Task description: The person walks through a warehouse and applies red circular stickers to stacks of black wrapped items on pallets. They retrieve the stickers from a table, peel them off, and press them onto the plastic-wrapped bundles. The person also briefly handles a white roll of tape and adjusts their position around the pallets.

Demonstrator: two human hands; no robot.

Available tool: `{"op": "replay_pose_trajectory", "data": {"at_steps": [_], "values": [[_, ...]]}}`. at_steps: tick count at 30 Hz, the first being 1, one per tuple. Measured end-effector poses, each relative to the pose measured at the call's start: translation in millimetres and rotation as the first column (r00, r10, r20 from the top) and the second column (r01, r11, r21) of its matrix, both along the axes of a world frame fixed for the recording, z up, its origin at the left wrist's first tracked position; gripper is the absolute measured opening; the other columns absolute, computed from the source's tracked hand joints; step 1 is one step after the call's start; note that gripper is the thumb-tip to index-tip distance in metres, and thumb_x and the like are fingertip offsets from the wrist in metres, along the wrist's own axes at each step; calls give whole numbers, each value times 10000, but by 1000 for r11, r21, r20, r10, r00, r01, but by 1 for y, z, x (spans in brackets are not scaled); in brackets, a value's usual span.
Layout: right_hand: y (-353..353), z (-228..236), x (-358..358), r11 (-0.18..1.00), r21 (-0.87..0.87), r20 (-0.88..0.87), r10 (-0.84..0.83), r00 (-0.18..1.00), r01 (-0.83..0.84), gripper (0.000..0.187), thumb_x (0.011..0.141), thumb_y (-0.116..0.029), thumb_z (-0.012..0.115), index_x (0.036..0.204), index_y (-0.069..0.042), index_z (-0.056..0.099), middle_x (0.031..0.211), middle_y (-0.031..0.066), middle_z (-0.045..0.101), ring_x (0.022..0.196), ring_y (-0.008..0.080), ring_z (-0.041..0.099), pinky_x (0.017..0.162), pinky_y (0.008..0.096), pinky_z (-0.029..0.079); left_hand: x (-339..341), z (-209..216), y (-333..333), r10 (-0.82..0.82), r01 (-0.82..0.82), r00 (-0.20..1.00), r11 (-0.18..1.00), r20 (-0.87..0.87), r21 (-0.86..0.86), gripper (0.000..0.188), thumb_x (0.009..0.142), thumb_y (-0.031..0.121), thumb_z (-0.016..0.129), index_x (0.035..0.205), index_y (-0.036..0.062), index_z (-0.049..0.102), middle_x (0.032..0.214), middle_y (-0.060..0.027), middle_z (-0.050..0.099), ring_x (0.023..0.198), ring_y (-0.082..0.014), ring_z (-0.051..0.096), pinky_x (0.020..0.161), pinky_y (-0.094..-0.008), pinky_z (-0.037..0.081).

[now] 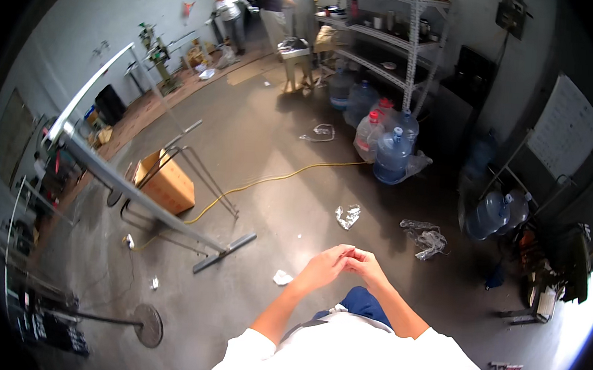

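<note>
My left hand (324, 266) and my right hand (369, 268) meet in front of my body, well above the floor. Their curled fingers touch and overlap at the tips, closed against each other. Whether something small lies between them is hidden. Both forearms reach out from white sleeves. On the floor to the left of my left hand is a crumpled white scrap (282, 277). Beyond the hands lies a crumpled piece of clear and white plastic (348, 217), and a clear plastic bag (427, 240) rests farther right.
A metal frame (125, 180) stands at left beside a cardboard box (171, 182). A yellow hose (269, 179) crosses the floor. Large water bottles (391, 154) stand below a shelving rack (411, 55). A whiteboard (568, 121) leans at right. Two people (276, 8) are far back.
</note>
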State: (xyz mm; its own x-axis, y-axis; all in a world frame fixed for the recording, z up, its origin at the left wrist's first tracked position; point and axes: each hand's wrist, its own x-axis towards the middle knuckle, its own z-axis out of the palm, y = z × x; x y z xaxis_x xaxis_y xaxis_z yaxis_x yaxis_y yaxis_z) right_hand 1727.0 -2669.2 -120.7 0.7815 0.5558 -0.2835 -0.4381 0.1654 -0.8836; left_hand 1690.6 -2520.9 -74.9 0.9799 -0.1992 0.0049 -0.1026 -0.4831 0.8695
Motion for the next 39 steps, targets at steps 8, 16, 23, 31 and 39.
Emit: {"op": "replay_pose_trajectory", "data": {"at_steps": [8,16,23,31,39], "values": [[56,-20,239,767,623,-349,93,932,156,412,927,-311,343,1171,-5,472,1146,152,534,1066,254,511,940,355,388,246,-26,-4,-35,-96,899,956,436,276,377,856,169,457,1226,95,450,1282,-145,416,1215,-328,357,1015,-495,206],[119,49,492,514,797,-470,200,860,316,482,927,-368,328,1219,3,426,1264,189,439,1169,297,425,1008,369,314,496,20,73,-72,-278,798,837,598,472,382,883,200,381,1245,118,472,1317,-87,419,1242,-227,354,1073,-399,90],[141,59,655,531,826,-304,138,943,188,438,933,-313,320,1242,-22,429,1257,203,450,1160,310,447,1006,448,311,636,-70,193,449,-520,848,809,281,275,407,824,119,487,1229,91,466,1248,-145,472,1174,-308,420,997,-404,302],[183,26,882,848,477,-124,-195,973,231,322,910,-252,383,1080,-39,555,1030,135,611,947,223,588,877,357,438,792,-128,323,466,-453,864,885,-191,109,234,826,97,487,1033,82,596,1010,-119,618,975,-260,579,852,-344,442],[244,9,1095,986,4,63,-166,984,166,263,882,-223,475,1073,-57,546,977,67,610,894,138,585,796,264,461,1029,-56,354,147,-148,989,988,9,41,231,857,89,474,1062,41,569,1020,-114,613,948,-234,587,821,-312,448]]}}
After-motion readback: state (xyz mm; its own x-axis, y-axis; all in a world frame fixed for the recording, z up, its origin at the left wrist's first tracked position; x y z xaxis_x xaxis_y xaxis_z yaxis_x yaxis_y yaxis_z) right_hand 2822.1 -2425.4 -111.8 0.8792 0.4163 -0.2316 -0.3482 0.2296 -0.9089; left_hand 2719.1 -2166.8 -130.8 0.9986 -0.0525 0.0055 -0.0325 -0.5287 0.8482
